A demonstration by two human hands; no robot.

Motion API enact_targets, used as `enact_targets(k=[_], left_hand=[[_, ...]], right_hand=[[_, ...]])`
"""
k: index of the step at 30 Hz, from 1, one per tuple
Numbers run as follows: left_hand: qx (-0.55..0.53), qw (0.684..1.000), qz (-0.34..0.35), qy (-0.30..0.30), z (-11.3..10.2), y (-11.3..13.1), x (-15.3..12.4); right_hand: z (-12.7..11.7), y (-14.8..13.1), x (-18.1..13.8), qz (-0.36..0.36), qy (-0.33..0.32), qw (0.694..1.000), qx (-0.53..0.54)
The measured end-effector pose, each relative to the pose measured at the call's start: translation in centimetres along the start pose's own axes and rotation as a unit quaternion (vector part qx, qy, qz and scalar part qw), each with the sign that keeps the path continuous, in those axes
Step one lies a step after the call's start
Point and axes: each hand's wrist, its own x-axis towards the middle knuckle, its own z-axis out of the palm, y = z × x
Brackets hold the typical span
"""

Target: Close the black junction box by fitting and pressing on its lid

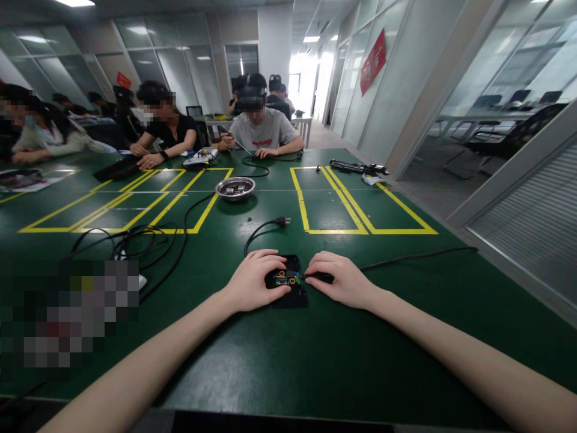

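Note:
On the green table lies an open black plastic case (pixel 291 298) with a small circuit board (pixel 283 280) inside, carrying copper-coloured round parts and coloured wires. My left hand (pixel 255 279) grips the case from its left side, thumb at the front and fingers at the back. With thumb and fingers, my right hand (pixel 338 278) pinches a black cable (pixel 406 257) just right of the board, where the thin wires come out. The cable runs off to the right behind that hand. Behind the case, a second black cord ends in a plug (pixel 283 221).
A metal bowl (pixel 235 197) with metal parts stands farther back. Coiled black cables (pixel 130 240) and a pixelated patch are at left. Yellow tape (pixel 342 231) marks the green table (pixel 252 355). A black tripod-like object (pixel 358 167) lies at far right. Co-workers (pixel 264 129) sit opposite.

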Motion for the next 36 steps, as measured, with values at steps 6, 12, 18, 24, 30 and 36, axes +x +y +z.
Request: enact_targets(k=[6,12,18,24,30,36], left_hand=[[-0.013,1.0,-0.002,-0.005,0.2,-0.8,0.0],[-0.039,0.998,0.028,0.037,-1.7,-0.7,-0.1],[0.002,0.999,0.026,-0.025,-3.1,-1.8,-0.5],[0.006,0.999,0.0,-0.054,-2.9,-2.2,-0.5],[-0.032,0.996,-0.042,-0.078,-4.1,-1.1,-0.5],[-0.044,0.994,-0.004,-0.101,-4.2,-0.1,-0.8]], right_hand=[[0.8,0.0,0.3,0.023,0.021,1.0,0.001],[0.8,0.2,0.1,0.029,0.021,0.999,0.003],[0.9,0.2,0.0,0.011,0.04,0.999,-0.002],[0.9,0.3,0.0,0.034,0.051,0.998,-0.017],[0.6,-0.2,-0.1,0.016,0.063,0.998,-0.003],[-0.1,-1.0,-0.4,-0.082,0.046,0.994,0.052]])
